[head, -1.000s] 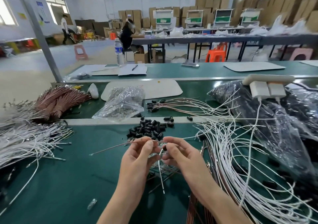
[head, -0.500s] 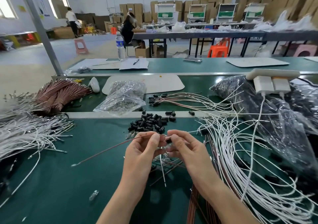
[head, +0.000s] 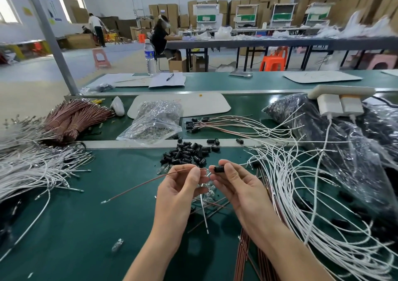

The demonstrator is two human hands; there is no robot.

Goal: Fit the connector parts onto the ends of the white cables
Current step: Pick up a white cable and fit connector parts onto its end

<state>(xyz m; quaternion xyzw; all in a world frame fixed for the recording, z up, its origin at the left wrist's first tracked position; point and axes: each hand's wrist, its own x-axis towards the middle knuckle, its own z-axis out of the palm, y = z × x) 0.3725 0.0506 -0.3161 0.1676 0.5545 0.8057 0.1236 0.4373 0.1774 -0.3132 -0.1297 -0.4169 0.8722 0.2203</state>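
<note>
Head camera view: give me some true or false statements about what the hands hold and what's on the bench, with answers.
1. The right hand pinches a black connector part. True.
2. The left hand is empty. False: it pinches a brown cable.
3. A pile of black connector parts lies on the green bench just beyond the hands. True.
4. The water bottle lies on its side. False: it stands upright at the far edge of the benches.
</note>
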